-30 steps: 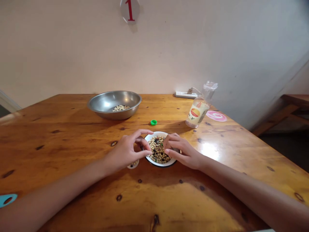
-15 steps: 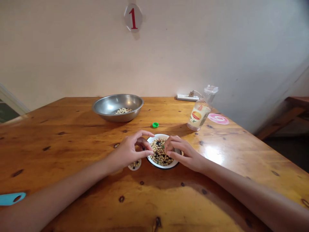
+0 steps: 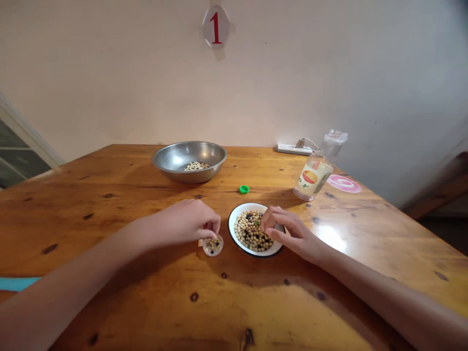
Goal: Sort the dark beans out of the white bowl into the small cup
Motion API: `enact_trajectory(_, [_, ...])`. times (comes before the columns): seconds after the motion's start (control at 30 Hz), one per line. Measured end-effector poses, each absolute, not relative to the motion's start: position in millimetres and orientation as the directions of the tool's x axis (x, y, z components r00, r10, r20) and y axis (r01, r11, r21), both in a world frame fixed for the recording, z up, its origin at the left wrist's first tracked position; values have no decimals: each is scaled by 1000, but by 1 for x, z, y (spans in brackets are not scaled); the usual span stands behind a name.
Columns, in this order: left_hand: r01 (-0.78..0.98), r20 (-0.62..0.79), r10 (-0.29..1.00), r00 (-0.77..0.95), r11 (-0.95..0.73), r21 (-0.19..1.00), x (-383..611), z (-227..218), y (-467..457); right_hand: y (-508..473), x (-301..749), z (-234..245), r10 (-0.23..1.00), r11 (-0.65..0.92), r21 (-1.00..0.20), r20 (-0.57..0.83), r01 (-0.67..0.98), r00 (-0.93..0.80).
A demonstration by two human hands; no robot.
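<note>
A white bowl [image 3: 234, 220] with a dark rim holds mixed beans, mostly pale ones with a few dark and green. Just left of it stands a tiny clear cup [image 3: 213, 245] with a few beans inside. My left hand [image 3: 188, 222] hovers over that cup, fingers curled and pinched above its rim; what they pinch is too small to see. At the bowl's right side my right hand [image 3: 288, 233] reaches in, fingertips pinched together on the beans.
A steel bowl [image 3: 189, 161] with some beans sits at the back of the wooden table. A green bottle cap [image 3: 244, 189] lies behind the white bowl. A clear bottle [image 3: 318, 168] stands at the right, with a power strip [image 3: 294, 148] and a pink sticker [image 3: 343, 184] nearby.
My left hand has moved from the white bowl's left rim over to the small cup. My right hand stays in the bowl. The view has shifted a little leftward.
</note>
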State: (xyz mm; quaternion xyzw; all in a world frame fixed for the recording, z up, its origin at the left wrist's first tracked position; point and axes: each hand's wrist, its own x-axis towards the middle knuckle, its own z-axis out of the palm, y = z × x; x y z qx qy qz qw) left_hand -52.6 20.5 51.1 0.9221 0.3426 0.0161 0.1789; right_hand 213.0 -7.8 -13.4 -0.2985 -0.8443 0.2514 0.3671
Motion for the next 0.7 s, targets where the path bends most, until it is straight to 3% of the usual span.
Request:
enact_trajectory(0.23, [598,-131,585,801,-767,233,-47,48,11,-8,213,-13,690,691,-649,461,318,-557])
enact_trajectory(0.43, [518,-72,520,851,-810,275,-45,40,6,-9,212,-11,695,689,-642,451,338,-560])
enact_trajectory(0.7, [567,-97,560,823,-803,182,-45,33,3,-9,213,-13,687,697,-637,462,329,-561])
